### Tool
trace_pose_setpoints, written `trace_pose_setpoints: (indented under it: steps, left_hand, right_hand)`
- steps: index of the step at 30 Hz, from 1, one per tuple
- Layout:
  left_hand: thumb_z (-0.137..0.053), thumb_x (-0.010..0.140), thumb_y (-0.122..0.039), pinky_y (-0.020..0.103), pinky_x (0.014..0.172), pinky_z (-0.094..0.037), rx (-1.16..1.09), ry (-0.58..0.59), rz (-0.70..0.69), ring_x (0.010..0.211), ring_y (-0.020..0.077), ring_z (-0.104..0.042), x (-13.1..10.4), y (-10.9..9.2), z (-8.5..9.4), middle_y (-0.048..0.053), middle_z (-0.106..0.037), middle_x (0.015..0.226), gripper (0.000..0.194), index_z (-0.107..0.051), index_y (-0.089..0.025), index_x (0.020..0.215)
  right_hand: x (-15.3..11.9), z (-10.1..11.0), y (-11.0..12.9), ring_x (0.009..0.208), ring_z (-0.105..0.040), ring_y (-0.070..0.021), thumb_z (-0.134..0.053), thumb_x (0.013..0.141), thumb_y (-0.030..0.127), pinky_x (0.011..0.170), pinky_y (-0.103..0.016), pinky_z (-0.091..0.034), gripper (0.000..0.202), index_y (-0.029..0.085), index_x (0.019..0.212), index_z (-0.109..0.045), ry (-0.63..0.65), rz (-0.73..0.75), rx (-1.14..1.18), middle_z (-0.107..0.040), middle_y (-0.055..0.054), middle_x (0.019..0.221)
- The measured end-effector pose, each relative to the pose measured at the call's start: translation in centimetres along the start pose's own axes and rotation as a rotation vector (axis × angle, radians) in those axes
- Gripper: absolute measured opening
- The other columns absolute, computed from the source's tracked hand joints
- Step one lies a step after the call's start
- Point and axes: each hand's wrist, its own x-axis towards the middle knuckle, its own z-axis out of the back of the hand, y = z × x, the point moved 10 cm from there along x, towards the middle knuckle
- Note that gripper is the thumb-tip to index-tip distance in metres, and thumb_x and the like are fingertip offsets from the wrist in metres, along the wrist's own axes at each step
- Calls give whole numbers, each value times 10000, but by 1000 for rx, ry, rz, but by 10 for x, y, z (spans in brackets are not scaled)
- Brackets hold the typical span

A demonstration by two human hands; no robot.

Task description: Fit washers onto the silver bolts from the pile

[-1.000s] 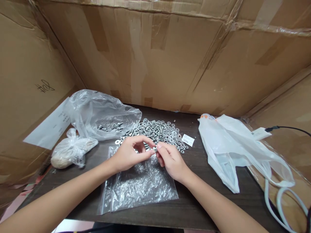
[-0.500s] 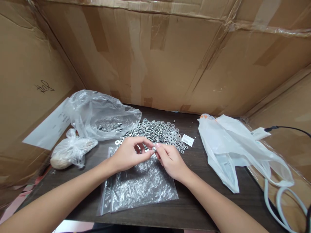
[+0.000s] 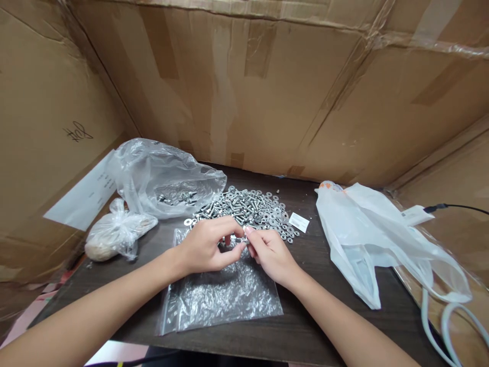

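Over the near edge of a pile of bolts, nuts and washers [image 3: 248,204], my two hands meet at the fingertips. A small silvery bolt [image 3: 240,239] lies between them. My left hand [image 3: 208,245] has its thumb and fingers curved round the bolt in a loose pinch. The thumb and forefinger of my right hand [image 3: 269,252] are closed on the bolt's right end; whether a nut or washer is on it is too small to tell. Beneath both hands lies a clear zip bag [image 3: 229,295], flat on the dark table [image 3: 305,316].
Behind on the left, a large clear bag [image 3: 164,176] holds some bolts. A knotted bag [image 3: 118,234] sits before it, near a paper sheet [image 3: 82,196]. A small white label [image 3: 298,223] lies right of the pile. White plastic bags [image 3: 355,229] lie farther right. Cardboard walls [image 3: 237,92] surround the table.
The bolt between my fingertips shows more plainly and lies more sideways. My left fingers have shifted slightly around it. The whole view has moved a little.
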Motion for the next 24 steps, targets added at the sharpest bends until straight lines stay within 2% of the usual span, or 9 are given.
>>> trace_pose_setpoints:
  steps: [2,5,7,10,13,17,21,24]
  left_hand:
    - [-633,851,-186,255,622,-459,-12,-4,-3,635,114,-596,0,-1,1,2,-648,808,71,-656,-165,914]
    - [-637,843,-170,248,617,-462,-36,-15,10,625,107,-592,2,1,3,-8,-637,784,60,-659,-170,899]
    - [-643,846,-166,247,617,-470,-42,-35,-6,615,100,-591,2,1,5,-9,-642,799,77,-662,-171,921]
    - [-641,869,-164,243,595,-482,-3,-74,-87,609,99,-595,1,-5,8,5,-669,842,104,-664,-172,971]
    - [-644,879,-154,249,608,-512,118,-131,-248,687,132,-658,-3,-21,11,22,-711,875,89,-650,-167,967]
    - [-653,876,-154,263,618,-532,345,-187,-424,736,159,-708,-9,-39,11,28,-750,909,103,-650,-168,978]
    - [-635,886,-179,274,577,-517,472,-114,-452,692,162,-709,-9,-40,2,14,-760,906,76,-653,-178,960]
    - [-615,897,-198,268,563,-502,496,-86,-436,671,158,-697,-8,-38,-1,10,-754,872,62,-658,-185,939]
  right_hand:
    - [-1,4,8,526,-411,-123,-388,1043,437,542,-273,-296,494,191,623,-473,-32,68,-62,-448,23,563]
    - [-3,7,25,595,-455,-129,-515,987,352,576,-261,-329,260,182,794,-555,-44,193,-154,-507,21,665]
    - [-3,6,26,586,-445,-126,-553,961,332,562,-253,-333,185,183,852,-560,-30,190,-135,-498,30,672]
    - [-3,3,21,560,-427,-123,-520,984,369,541,-254,-326,267,192,784,-524,-18,147,-61,-468,36,631]
    - [-3,-4,13,535,-433,-124,-419,1032,466,539,-261,-339,440,203,683,-459,-6,103,44,-446,32,581]
    - [-2,-15,-7,469,-407,-114,-425,989,633,472,-250,-333,538,211,656,-435,17,-57,297,-407,48,530]
    - [-2,-22,-25,372,-357,-95,-453,947,682,425,-246,-303,630,212,529,-416,73,-242,323,-355,56,410]
    - [-2,-22,-30,342,-355,-88,-449,948,670,416,-241,-304,665,211,468,-415,92,-301,276,-366,44,373]
